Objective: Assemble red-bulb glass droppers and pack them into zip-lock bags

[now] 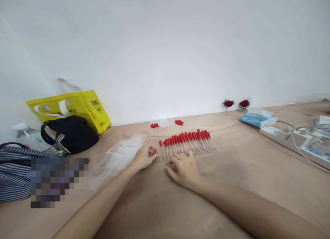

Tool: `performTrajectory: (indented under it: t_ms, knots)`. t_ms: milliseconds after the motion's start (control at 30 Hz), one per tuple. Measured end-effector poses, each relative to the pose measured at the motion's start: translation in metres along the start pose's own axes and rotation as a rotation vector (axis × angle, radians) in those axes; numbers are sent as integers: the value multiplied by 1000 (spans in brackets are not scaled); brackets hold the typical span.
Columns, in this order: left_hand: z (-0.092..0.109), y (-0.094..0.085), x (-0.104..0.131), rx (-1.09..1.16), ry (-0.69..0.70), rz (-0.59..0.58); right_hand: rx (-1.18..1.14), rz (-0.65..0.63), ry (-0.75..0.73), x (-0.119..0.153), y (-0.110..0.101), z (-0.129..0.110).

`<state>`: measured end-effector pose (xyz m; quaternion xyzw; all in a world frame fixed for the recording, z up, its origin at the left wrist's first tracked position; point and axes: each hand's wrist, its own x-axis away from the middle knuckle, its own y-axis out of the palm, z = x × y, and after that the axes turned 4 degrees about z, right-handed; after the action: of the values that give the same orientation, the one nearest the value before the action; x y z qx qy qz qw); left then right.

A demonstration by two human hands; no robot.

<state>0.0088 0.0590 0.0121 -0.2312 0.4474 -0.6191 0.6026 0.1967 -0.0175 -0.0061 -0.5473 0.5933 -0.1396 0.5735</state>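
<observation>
Droppers (189, 137) are being displayed across the tabletop (244, 194); just left, a red bulb (154, 151) is being pinched by the left hand (143, 158). The right hand (186, 168) is being held loosely spread near the droppers' tips (199, 151), where a light touch is probably being called for.

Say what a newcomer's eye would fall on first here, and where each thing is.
Probably the red-topped droppers, lined up in the middle, with the left hand at the row's left end and the right hand at its near side. Next might come the yellow bag at left and two dark red roses at right, by the wall.
</observation>
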Motion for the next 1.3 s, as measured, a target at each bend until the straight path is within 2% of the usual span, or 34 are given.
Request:
performTrajectory:
  t_ms: [100,233,367,467,567,667,800,933,1067,1300]
  knots:
    - [-1,10,3,68,-8,61,68,-43,51,-20,15,-21]
    - [-3,16,9,154,-57,200,151,-113,151,-42,25,-35]
    - [-5,15,21,231,-80,300,199,-209,194,-48,23,-40]
    - [-4,11,33,269,-64,315,213,-270,164,-38,14,-35]
    - [-1,7,46,296,-23,286,182,-288,101,-15,-1,-14]
    - [6,5,57,328,106,203,78,-274,12,8,-20,17]
    - [18,4,64,252,261,70,-117,-222,-61,19,-37,45]
    - [23,5,67,194,285,-9,-212,-208,-51,16,-34,45]
    - [23,6,70,164,265,-37,-183,-205,-42,19,-25,40]
    - [26,10,72,241,322,-88,-253,-55,80,29,-19,39]
